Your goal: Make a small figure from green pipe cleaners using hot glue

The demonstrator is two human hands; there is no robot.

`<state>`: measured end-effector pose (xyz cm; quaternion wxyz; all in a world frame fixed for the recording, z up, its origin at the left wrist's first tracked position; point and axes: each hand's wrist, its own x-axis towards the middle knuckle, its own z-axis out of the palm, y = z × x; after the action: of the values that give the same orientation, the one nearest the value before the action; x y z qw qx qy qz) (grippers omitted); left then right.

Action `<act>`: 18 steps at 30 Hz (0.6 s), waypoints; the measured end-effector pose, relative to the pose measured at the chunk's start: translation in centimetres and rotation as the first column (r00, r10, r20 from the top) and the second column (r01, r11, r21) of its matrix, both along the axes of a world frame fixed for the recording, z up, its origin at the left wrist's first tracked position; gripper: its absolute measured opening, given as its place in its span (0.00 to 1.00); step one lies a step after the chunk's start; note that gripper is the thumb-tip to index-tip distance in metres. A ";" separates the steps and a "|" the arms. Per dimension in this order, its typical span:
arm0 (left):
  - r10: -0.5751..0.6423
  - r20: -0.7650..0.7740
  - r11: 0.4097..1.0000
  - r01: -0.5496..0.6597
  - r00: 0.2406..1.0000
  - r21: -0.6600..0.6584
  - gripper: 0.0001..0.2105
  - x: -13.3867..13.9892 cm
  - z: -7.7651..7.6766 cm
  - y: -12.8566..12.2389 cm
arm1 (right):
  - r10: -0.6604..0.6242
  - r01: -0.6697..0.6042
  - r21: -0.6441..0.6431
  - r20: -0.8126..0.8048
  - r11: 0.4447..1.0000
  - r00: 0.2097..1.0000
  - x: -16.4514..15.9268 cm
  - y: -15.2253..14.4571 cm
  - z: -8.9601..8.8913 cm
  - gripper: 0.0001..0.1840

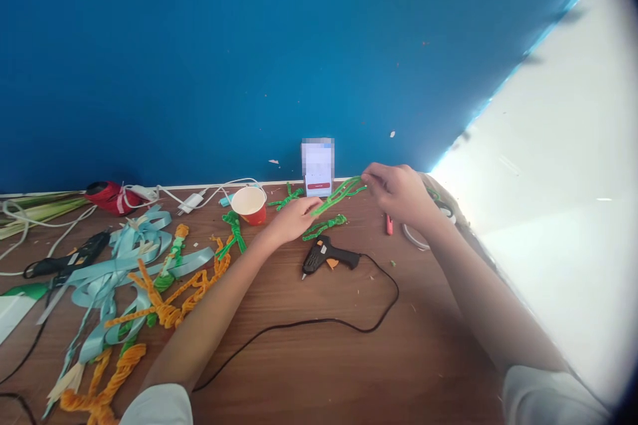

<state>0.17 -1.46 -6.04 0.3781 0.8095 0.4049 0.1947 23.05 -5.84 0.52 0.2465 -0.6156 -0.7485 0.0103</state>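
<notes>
Several bright green pipe cleaners (pixel 341 194) stretch between my two hands, above the back part of the table. My left hand (pixel 295 218) is closed on their left end. At their right end, the fingers of my right hand (pixel 393 189) are pinched together on the strands. Just under my left hand lies another green pipe cleaner piece (pixel 323 227). A black glue gun (pixel 326 255) rests on the table below it, nozzle toward the lower left. Behind my hands a phone (pixel 318 169) with a lit screen leans upright against the wall.
A red and white paper cup (pixel 249 204) stands left of my hands. Orange pipe cleaner shapes (pixel 167 305) and light blue ribbon (pixel 142 239) spread over the left side. The glue gun's black cord (pixel 299 323) curves across the front. A red cutter (pixel 389 224) lies near my right hand.
</notes>
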 end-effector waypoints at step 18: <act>0.015 0.102 0.988 0.000 0.995 -0.152 0.12 -0.2 -1.1 0.7 | -0.022 0.022 -0.029 0.023 0.999 0.999 0.5 0.3 -0.1 0.13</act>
<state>-0.07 -0.77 -7.14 0.4583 0.7656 0.4016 0.2060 23.57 -5.50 0.41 0.2289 -0.6274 -0.7442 0.0117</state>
